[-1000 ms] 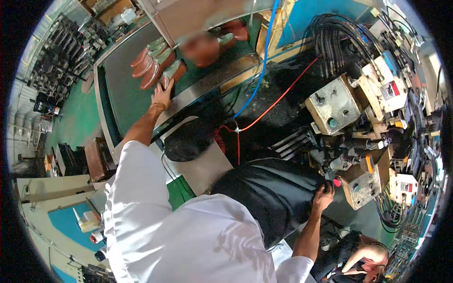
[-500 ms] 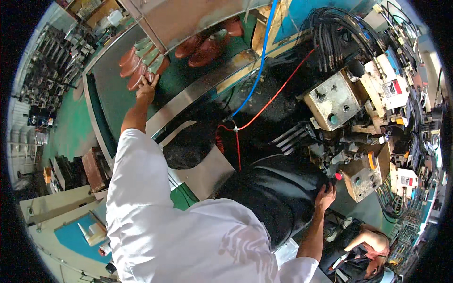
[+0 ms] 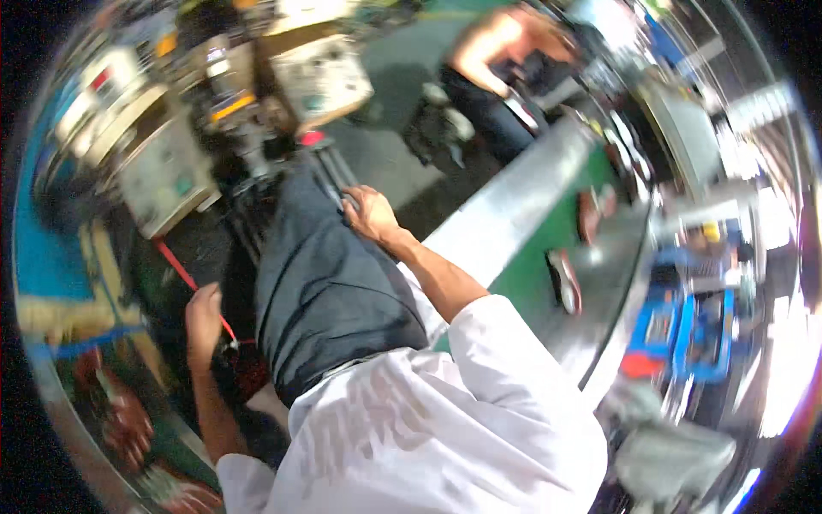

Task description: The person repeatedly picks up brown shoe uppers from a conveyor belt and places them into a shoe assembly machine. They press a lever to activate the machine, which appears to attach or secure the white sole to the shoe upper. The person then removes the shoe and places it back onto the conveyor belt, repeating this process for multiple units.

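My right hand point(image 3: 370, 212) rests on the leg of my dark trousers point(image 3: 338, 283), near the knee, with its fingers loosely spread. To the left, my left hand point(image 3: 204, 317) is raised beside a thin red hose point(image 3: 175, 261). The hose passes behind its fingers, and motion blur hides whether they touch it. Nothing shows in that hand. Below my left forearm, several reddish-brown shoes point(image 3: 128, 420) appear smeared on a dark green surface. Just beyond my right hand is a red button point(image 3: 312, 137) on a machine.
Machine boxes point(image 3: 167, 184) stand ahead on the left. A person point(image 3: 505, 60) sits bent over at the far side. To the right, a metal-edged conveyor point(image 3: 514, 206) carries brown shoes point(image 3: 565, 283), with blue crates point(image 3: 685, 334) beyond it. A blue hose point(image 3: 77, 343) crosses at left.
My view has swung to the right. My left hand has left the reddish-brown shoes and come near the red hose. My right hand stays on my leg.
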A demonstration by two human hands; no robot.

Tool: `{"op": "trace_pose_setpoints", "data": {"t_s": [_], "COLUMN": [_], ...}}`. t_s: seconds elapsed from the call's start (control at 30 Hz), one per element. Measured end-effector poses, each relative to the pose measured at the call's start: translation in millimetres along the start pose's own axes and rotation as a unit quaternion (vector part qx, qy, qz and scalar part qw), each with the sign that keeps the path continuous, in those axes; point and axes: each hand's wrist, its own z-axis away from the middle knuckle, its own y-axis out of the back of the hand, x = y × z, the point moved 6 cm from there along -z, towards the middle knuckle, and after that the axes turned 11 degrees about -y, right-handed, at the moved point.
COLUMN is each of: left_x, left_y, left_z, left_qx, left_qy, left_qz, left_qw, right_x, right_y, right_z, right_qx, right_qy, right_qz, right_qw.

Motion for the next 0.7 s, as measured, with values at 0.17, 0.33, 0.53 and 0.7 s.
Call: {"op": "trace_pose_setpoints", "data": {"t_s": [0.17,0.33,0.53,0.7], "left_x": [268,350,334,334], "left_y": [-109,-199,-228,-251], "left_z": [-135,-135,-134,-142], "left_qx": [-0.068,-0.194,-0.236,-0.245], "left_qy": [-0.291,-0.391,-0.343,-0.335], "left_qz": [0.166,0.170,0.125,0.090], "left_qw": [0.940,0.883,0.901,0.905], "right_x": [186,336,414,479], "right_y": [74,187,307,361], "right_z": [165,418,537,506], "right_qx": [0.276,0.337,0.219,0.149], "right_qy": [-0.185,-0.369,-0.625,-0.597], "right_qz": [0.025,0.269,0.225,0.310], "right_qw": [0.943,0.823,0.714,0.725]}}
